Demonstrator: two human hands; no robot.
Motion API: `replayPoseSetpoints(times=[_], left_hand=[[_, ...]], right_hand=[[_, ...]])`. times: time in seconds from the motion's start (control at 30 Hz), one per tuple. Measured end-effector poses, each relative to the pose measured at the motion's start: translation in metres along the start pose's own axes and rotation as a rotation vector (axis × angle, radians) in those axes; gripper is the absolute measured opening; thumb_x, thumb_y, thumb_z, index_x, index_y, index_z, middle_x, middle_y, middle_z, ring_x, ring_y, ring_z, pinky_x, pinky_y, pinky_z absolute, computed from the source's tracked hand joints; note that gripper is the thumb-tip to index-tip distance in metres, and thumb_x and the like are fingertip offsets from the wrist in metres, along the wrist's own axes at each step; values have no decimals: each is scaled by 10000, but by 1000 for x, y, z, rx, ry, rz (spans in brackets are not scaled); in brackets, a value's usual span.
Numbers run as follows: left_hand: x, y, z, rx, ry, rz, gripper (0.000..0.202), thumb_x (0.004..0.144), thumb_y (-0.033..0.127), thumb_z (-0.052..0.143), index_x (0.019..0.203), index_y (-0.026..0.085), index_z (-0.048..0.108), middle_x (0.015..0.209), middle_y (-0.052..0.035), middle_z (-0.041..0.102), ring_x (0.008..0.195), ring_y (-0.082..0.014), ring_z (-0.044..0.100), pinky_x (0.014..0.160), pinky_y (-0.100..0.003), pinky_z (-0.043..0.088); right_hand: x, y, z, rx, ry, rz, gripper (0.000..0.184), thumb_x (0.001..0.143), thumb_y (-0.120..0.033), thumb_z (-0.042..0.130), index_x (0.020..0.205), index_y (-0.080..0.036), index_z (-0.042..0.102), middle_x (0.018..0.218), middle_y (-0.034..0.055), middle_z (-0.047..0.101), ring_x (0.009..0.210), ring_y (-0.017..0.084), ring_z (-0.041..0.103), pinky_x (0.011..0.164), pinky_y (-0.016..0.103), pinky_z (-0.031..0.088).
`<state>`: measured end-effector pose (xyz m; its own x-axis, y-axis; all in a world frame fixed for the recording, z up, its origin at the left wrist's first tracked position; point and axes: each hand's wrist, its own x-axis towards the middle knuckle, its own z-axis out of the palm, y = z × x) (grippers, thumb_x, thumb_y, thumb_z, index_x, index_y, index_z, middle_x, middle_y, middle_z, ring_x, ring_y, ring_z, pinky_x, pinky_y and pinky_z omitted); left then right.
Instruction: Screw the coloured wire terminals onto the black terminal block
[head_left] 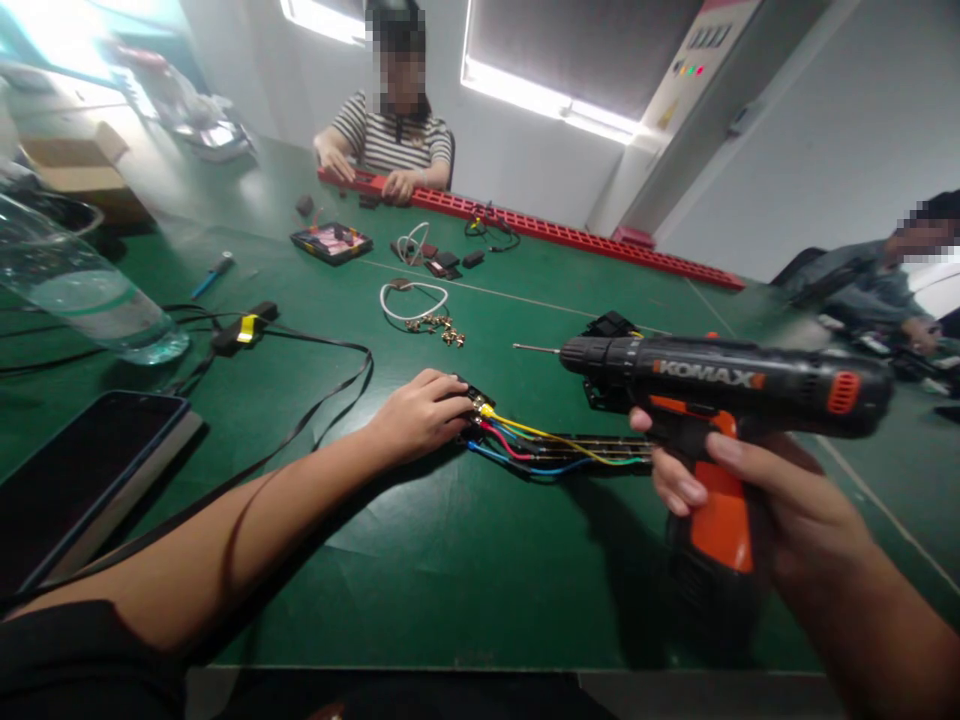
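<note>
My right hand (739,490) is closed round the orange grip of a black cordless screwdriver (720,378), held above the table with its bit pointing left. My left hand (420,412) rests on the green table (450,560), fingers curled over a small black connector block (474,400). Yellow, red, blue and green wires (540,445) run right from the block to a dark strip under the tool.
A plastic water bottle (82,290) and a phone (75,470) lie at left, with black cables (300,345) between them. White wire loops and small brass parts (435,322) lie ahead. A person in a striped shirt (390,140) sits opposite; another person (892,290) sits right.
</note>
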<state>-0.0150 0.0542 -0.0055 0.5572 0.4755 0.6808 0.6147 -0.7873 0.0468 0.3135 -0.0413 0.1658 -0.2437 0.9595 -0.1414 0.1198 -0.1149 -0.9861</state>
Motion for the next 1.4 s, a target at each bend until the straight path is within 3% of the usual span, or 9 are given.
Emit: replayPoseSetpoints(times=[0.17,0.3,0.53,1.2,1.4], left_hand=[[-1,-1,1,3,2,-5,184,971,281,643,1102,197,741,1155,-111,710,1067,-245,639,924,-402,593],[-1,-1,0,13,4,9,189,979,287,637,1109,190,733,1154,-108,710,1062,-247,644,924,-399,594],[-1,0,0,-26,-6,-12,198,971,283,639,1109,189,746,1157,-128,712,1072,-258,644,928,-421,596],[1,0,-3,4,7,27,176,977,271,643,1095,172,729,1154,-114,707,1066,-253,633,925,-404,597],[1,0,-3,2,11,34,174,974,260,642,1095,166,727,1147,-113,709,1054,-254,633,914,-402,598]], right_hand=[[-1,-17,0,-97,-42,144,446,841,-494,739,1141,-169,684,704,39,634,595,154,586,543,277,489],[2,-18,0,-162,-146,206,495,815,-535,773,1109,-144,699,651,33,636,588,152,621,540,249,509],[10,-22,6,-261,-243,242,468,814,-596,762,740,-143,668,640,49,639,591,147,631,533,243,510],[24,-22,15,-140,-292,271,418,799,-527,797,733,-157,616,630,24,621,572,131,622,542,235,531],[23,-25,16,-132,-273,289,411,792,-523,805,809,-150,633,622,14,622,562,126,619,527,216,518]])
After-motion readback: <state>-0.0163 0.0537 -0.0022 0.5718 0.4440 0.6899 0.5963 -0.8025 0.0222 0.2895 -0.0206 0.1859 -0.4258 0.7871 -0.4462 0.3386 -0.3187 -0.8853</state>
